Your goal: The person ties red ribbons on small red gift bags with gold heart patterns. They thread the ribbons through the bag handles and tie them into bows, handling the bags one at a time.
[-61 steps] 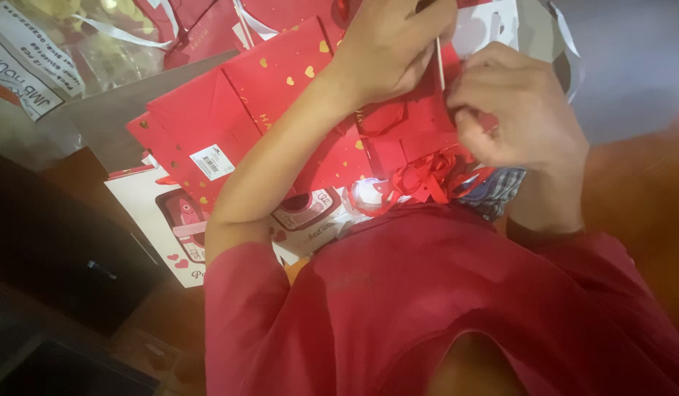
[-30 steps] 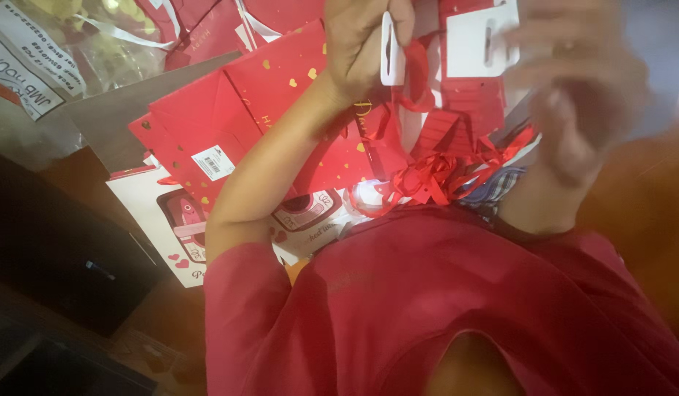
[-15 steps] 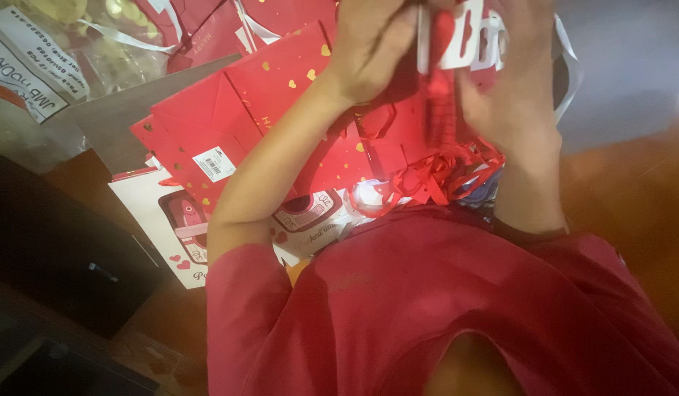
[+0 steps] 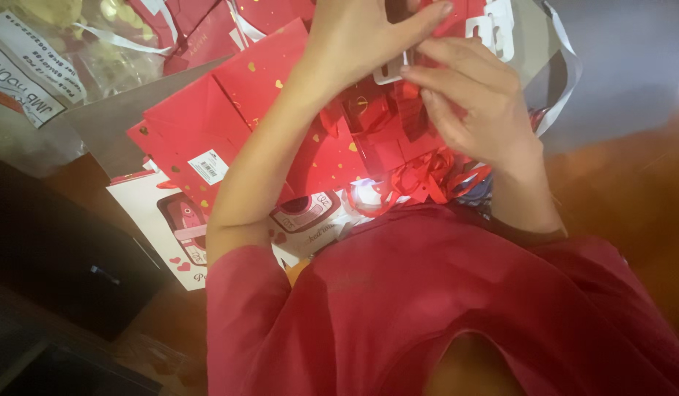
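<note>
White plastic tab (image 4: 389, 72) pinched between both hands at chest height, left hand (image 4: 354, 37) closed over it with thumb pressed along its top, right hand (image 4: 468, 99) curled with fingertips on its edge, above red gift bags (image 4: 229, 110) and tangled red ribbon (image 4: 427, 183).

left hand (image 4: 354, 40) + right hand (image 4: 475, 103) pinch white tag (image 4: 392, 71) | red paper bags (image 4: 244, 110) beneath
</note>
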